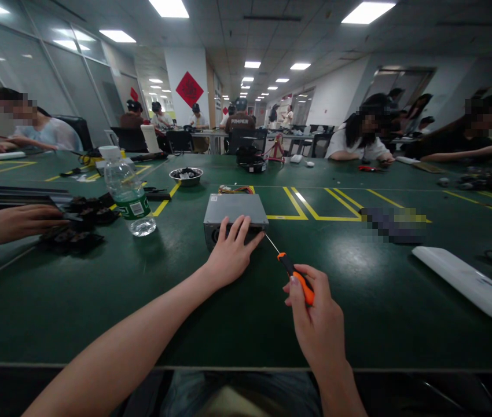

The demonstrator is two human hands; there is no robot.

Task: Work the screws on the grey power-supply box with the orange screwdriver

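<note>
A grey metal computer power supply (236,207) sits on the green table in front of me, with a bundle of coloured wires (235,189) behind it. My left hand (232,252) lies over its near top edge, fingers spread and stretched out on the case. In my right hand (318,313) is an orange and black screwdriver (287,263), its handle wrapped by the fingers. The thin shaft slants up and left, and its tip reaches the near right corner of the power supply, close to my left fingertips. Whether the tip sits in a screw I cannot tell.
Left of the power supply stands a water bottle (131,194); behind it is a metal bowl (186,176) of small parts. Another person's hand (33,223) touches dark parts (74,229) at far left. A white oblong device (467,281) lies at right. People sit across the table.
</note>
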